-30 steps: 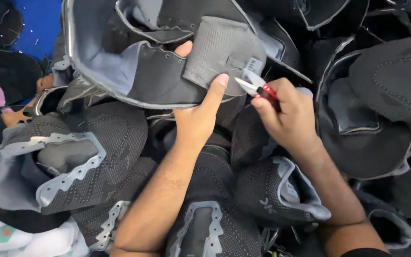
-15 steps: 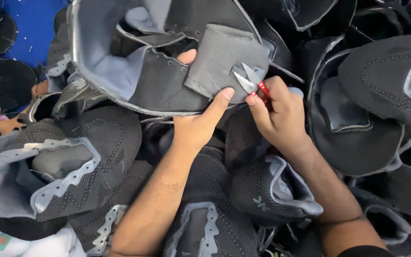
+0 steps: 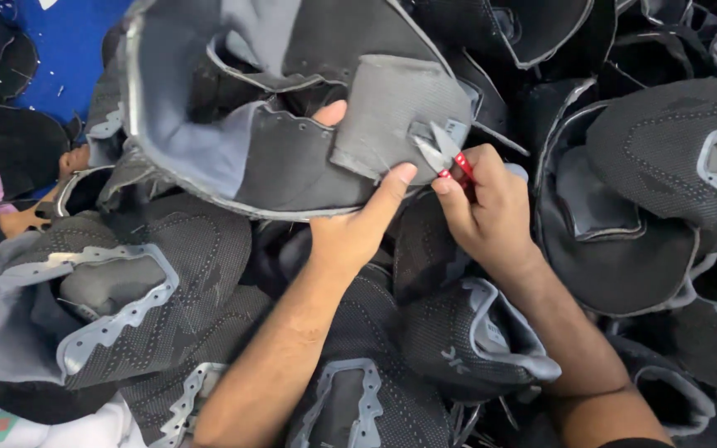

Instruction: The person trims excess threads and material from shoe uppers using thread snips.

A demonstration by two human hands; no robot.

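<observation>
Fingers (image 3: 392, 184) of our left hand (image 3: 357, 228) pinch the grey knit shoe upper's tongue (image 3: 392, 112); our right hand (image 3: 483, 207) grips small red-handled snips (image 3: 446, 153), blades parted.

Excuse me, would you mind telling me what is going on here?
A person's left hand holds up a grey shoe upper by its tongue. The right hand holds small red-handled snips, blades open at the tongue's edge. More dark shoe uppers lie piled all around.

Place: a shoe-making workshop.
Evidence: unfinished black knit shoe uppers (image 3: 168, 299) heaped all around the red-handled thread snips (image 3: 450, 158); blue surface (image 3: 68, 58) far left of the snips.
</observation>
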